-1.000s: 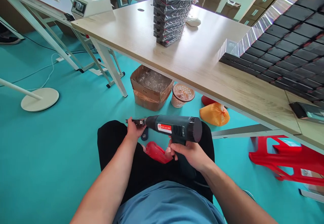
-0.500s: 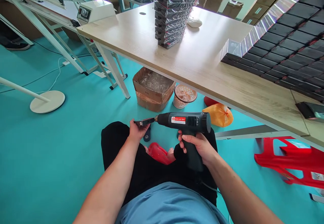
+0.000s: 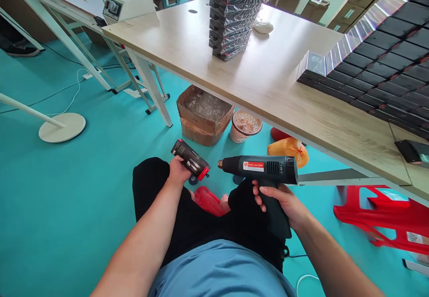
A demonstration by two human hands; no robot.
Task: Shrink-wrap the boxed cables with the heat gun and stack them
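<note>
In my left hand (image 3: 179,171) is a small black box (image 3: 190,157) with a red end, tilted so its broad printed face shows. My right hand (image 3: 278,201) wraps round the handle of a dark heat gun (image 3: 264,167) with a red and white label. The gun's metal nozzle points left at the red end of the box, with a small gap between them. Both are held above my lap. On the table ahead stands a stack of black boxes in clear film (image 3: 234,17).
Many black boxes (image 3: 378,60) fill the right of the wooden table (image 3: 278,78). Below it are a carton of clear film (image 3: 204,122), a wastebasket (image 3: 244,127) and an orange bag (image 3: 288,151). A red stool (image 3: 365,216) stands at right, a round white base (image 3: 63,128) at left.
The box in my left hand has turned from edge-on to show its broad face. My right hand has drawn the heat gun to the right and slightly down, away from the box.
</note>
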